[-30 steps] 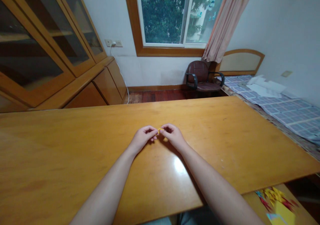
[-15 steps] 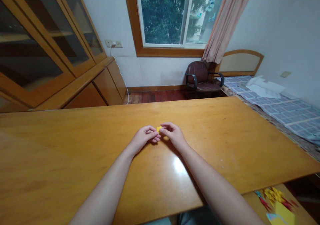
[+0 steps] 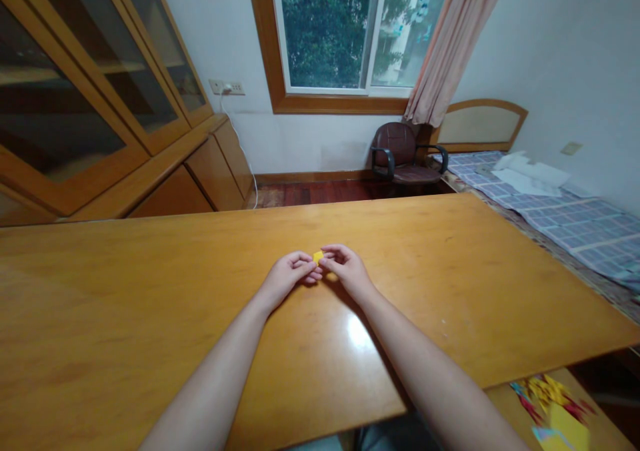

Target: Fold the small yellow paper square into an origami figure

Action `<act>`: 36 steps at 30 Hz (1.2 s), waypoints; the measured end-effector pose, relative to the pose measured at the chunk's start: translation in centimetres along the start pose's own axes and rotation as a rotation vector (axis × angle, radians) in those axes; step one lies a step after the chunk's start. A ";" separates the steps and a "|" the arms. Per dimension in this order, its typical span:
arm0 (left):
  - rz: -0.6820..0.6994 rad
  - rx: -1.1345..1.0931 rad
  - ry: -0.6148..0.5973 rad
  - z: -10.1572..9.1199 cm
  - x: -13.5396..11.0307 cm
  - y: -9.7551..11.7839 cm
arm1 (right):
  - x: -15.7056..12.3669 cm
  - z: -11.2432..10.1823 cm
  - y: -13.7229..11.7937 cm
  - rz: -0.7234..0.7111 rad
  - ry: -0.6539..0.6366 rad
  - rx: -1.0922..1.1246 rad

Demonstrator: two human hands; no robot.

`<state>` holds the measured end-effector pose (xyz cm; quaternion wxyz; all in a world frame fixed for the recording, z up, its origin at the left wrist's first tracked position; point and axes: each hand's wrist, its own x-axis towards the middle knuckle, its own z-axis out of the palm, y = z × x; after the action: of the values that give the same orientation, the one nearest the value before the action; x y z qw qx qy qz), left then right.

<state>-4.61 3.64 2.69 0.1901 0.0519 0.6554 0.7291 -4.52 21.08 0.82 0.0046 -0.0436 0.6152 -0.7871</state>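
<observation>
Just above the middle of the wooden table (image 3: 150,304), a small piece of folded yellow paper (image 3: 318,257) is pinched between both hands. My left hand (image 3: 294,272) grips its left side with thumb and fingers, the other fingers curled beneath. On the right side, my right hand (image 3: 345,264) holds it between thumb and bent forefinger. The fingertips cover much of the paper, so its full shape is hidden.
At the lower right, a lower surface holds yellow paper sheets (image 3: 570,427) and a heap of small yellow pieces (image 3: 547,391) with red and blue ones. Beyond the table stand a brown armchair (image 3: 400,151), a bed (image 3: 575,217) and a glass-door cabinet (image 3: 165,137).
The yellow paper shows a little more between the fingertips. Both hands have shifted only very slightly.
</observation>
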 end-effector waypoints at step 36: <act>0.007 0.150 -0.076 -0.2 0.0 -0.1 | 0.0 -0.2 0.3 0.001 0.008 0.018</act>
<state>-4.64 3.43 2.55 0.2079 0.0961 0.7004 0.6760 -4.57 21.19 0.48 0.0028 -0.0399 0.6081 -0.7929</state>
